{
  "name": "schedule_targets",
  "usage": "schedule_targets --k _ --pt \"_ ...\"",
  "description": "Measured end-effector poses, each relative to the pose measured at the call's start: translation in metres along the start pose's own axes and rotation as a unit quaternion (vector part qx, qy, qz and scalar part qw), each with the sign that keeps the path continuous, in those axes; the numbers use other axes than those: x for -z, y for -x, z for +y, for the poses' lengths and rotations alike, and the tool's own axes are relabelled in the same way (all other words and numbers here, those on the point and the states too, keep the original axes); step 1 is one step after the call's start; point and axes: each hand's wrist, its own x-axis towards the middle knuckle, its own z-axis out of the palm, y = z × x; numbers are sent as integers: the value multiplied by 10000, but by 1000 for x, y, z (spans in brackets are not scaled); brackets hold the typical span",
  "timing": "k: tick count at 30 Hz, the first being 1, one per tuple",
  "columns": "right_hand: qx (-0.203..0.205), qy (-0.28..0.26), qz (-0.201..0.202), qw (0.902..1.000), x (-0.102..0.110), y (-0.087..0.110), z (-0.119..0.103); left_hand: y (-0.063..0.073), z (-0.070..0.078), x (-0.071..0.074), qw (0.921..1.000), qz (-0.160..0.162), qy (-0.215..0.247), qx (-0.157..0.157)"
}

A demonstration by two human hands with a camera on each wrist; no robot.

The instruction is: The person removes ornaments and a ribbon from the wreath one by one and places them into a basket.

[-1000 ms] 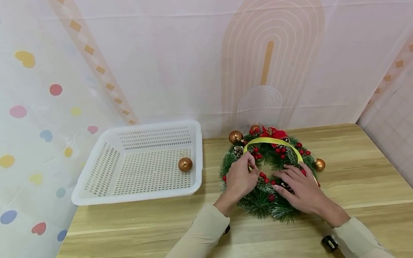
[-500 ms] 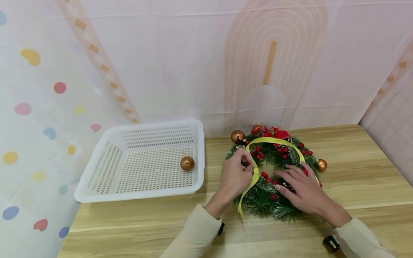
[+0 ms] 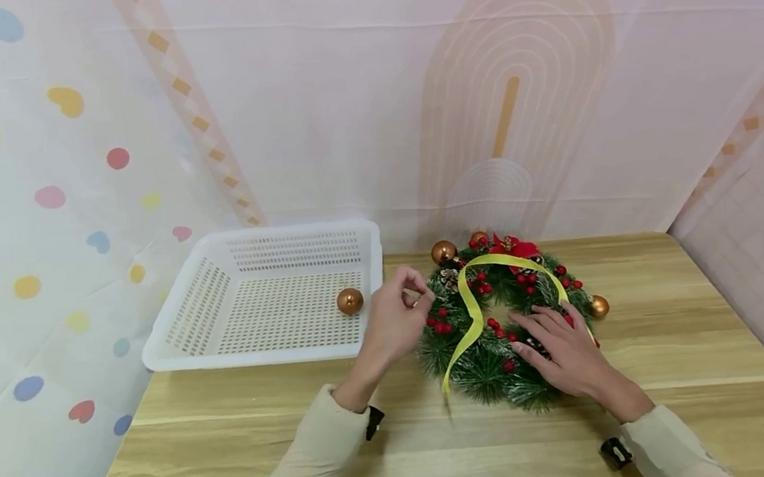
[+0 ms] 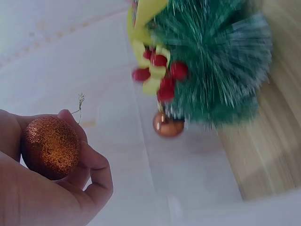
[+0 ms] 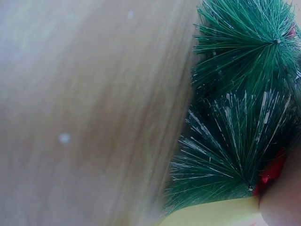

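In the left wrist view, my left hand (image 4: pixel 61 193) holds a glittery copper bauble (image 4: pixel 51 148) with a thin gold string. The head view shows that hand between the basket and the wreath, its fingers hiding the bauble. A green pine wreath (image 3: pixel 479 378) with red berries, pinecones and a red flower lies on the table. Across it curves a yellow ribbon (image 3: pixel 471 306), one end hanging over the front left. My right hand (image 3: pixel 565 351) rests on the wreath's right side, fingers spread, touching the ribbon's other end.
A white perforated plastic basket (image 3: pixel 263 357) stands left of the wreath, with a shiny copper bauble (image 3: pixel 350 302) inside. Other baubles sit at the wreath's edge, one at the upper left (image 3: pixel 444 253) and one at the right (image 3: pixel 599 306). A patterned cloth backdrop (image 3: pixel 317 123) rises behind the wooden table.
My left hand has moved left, off the wreath and towards the basket. The ribbon's left end, earlier by that hand, now trails down the wreath's front left. My right hand stays on the wreath.
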Motion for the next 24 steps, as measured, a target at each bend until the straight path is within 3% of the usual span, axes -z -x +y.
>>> schedule_targets --k 10,16,24 --pt "-18 -16 -15 10000 1 1 0 1 -20 45 9979 626 -83 157" --pt "-71 -37 -63 9999 2 1 0 3 -33 69 9967 747 -33 318" --pt "0 -59 17 10000 1 1 -1 3 -56 95 9933 904 -425 584"
